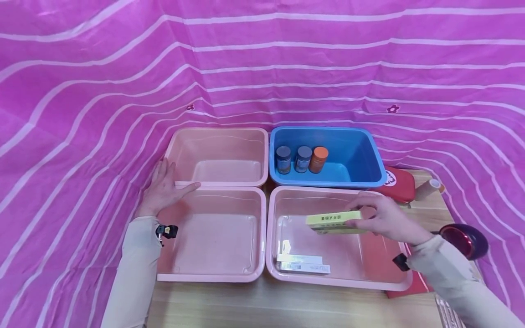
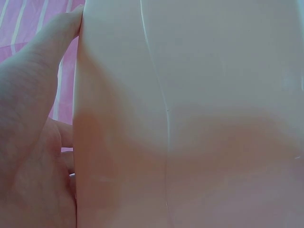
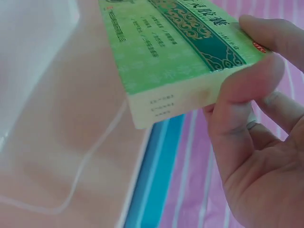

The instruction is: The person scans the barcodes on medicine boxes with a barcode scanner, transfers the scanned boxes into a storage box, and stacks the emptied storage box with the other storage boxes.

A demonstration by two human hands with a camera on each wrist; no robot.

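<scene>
My right hand pinches a yellow-green medicine box by its right end, over the front right pink bin. In the right wrist view the medicine box shows a dark green ornamental band and printed characters, with thumb and fingers at one end. Inside that bin, near its front wall, lie two slim white boxes. My left hand rests at the left side of the front left pink bin and the back left pink bin, thumb stretched along their meeting rims. The left wrist view shows its fingers partly hidden behind a bin wall.
A blue bin at the back right holds two dark-capped bottles and an orange bottle. Right of the bins are a red case, a white cylinder and a dark round object. Striped pink cloth surrounds the table.
</scene>
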